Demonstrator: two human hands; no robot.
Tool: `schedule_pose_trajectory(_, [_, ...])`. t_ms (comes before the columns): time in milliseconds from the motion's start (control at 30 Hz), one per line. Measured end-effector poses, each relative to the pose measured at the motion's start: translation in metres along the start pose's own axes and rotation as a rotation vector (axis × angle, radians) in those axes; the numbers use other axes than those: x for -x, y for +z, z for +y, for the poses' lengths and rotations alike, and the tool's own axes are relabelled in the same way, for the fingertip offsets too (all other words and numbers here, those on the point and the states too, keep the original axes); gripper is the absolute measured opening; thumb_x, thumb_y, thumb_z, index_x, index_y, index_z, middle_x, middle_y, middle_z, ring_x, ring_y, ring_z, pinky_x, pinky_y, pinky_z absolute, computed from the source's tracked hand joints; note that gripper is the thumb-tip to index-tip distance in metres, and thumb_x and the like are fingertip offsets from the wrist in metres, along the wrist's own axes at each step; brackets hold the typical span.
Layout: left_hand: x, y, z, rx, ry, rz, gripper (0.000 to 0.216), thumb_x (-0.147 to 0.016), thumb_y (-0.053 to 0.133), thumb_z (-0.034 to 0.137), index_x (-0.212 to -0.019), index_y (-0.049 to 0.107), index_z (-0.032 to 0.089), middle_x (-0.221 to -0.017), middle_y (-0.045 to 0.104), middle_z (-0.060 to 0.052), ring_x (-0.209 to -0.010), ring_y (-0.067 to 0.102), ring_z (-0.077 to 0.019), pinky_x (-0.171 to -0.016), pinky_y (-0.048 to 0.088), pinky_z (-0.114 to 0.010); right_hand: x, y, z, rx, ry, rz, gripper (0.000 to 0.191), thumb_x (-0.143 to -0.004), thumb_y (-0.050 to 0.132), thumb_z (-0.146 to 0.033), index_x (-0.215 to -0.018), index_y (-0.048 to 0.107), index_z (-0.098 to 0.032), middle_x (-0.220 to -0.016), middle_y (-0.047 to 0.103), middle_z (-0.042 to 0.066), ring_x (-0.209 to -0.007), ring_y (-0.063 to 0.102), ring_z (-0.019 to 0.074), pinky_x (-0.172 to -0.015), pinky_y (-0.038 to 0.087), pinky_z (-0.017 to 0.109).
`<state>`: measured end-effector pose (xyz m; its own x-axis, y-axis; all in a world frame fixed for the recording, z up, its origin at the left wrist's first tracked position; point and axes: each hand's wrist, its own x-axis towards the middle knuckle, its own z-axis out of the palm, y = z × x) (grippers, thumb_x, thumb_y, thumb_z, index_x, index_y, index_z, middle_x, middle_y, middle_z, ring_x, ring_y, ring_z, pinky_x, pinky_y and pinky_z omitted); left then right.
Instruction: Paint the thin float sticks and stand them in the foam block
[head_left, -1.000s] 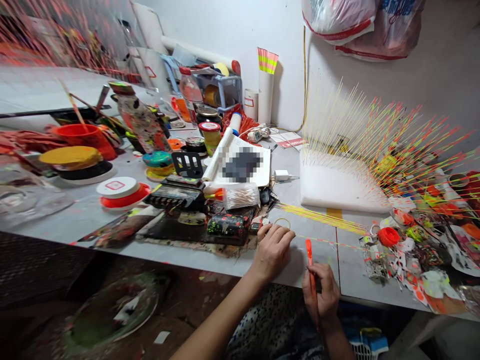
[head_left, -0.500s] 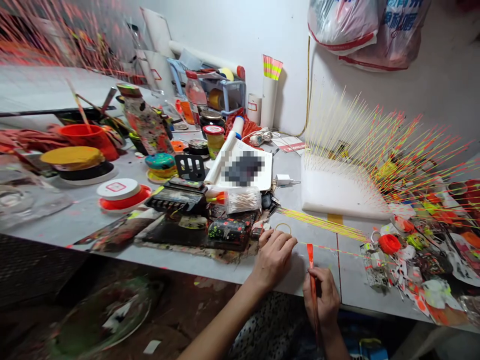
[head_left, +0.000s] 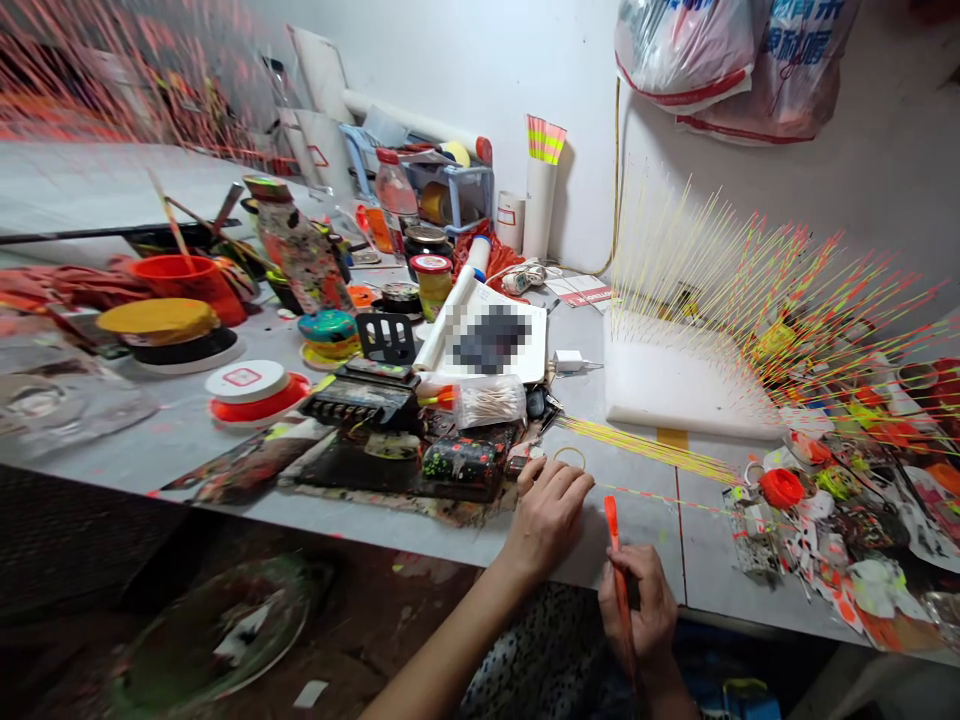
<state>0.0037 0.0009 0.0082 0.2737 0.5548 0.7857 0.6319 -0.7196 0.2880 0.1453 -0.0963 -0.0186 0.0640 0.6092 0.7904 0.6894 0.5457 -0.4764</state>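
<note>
Well, in the head view, the left hand (head_left: 546, 517) rests on the pale grey tabletop (head_left: 645, 545) with its fingers curled, apparently pinching the near end of a thin stick banded in neon orange and yellow (head_left: 660, 497). The knuckles hide the exact grip. From there the stick runs right across the table. The right hand (head_left: 637, 610) is closed around a slim orange-red tool (head_left: 616, 560), held tilted up, with its tip just near of the stick. Just beyond the left fingers lies a thin gold-coloured ring (head_left: 568, 458).

To the right, a flat bundle of yellow-and-orange sticks (head_left: 645, 450) lies on the table. Beyond it, a block of white foam (head_left: 679, 375) bristles with a wide fan of similar sticks, so many already stand finished-looking, while the bundle and the stick in hand remain out of the foam. At the far side, a white tube (head_left: 538, 190) holds more banded sticks upright. On the left, a reel with an orange rim (head_left: 255, 392) sits among paint-spattered clutter.
</note>
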Motion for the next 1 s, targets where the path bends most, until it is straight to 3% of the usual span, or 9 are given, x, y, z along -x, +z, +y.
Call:
schedule_pose_trajectory(433, [0.005,-0.004,-0.010,-0.038,-0.017,0.042,0.021,-0.092,0.046,0.011,-0.093,0.065,0.021,-0.086,0.073,0.000,-0.087,0.063,-0.0159,-0.108,0.026,-0.042,-0.005,0.018,0.002,0.081,0.004,-0.004,0.014,-0.096,0.053,-0.013,-0.106,0.059,-0.020,-0.088,0.066,0.004,-0.080,0.064,0.0149,-0.073,0.056,0.025])
schedule_pose_trajectory(1000, [0.005,-0.006,-0.010,-0.024,-0.030,0.056,0.021,-0.093,0.046,0.010,-0.093,0.064,0.022,-0.087,0.073,0.001,-0.088,0.064,-0.0147,-0.109,0.027,-0.040,-0.003,0.012,-0.006,0.016,0.004,-0.019,0.019,-0.094,0.052,-0.010,-0.108,0.060,-0.020,-0.085,0.066,0.004,-0.077,0.065,0.0155,-0.071,0.057,0.027])
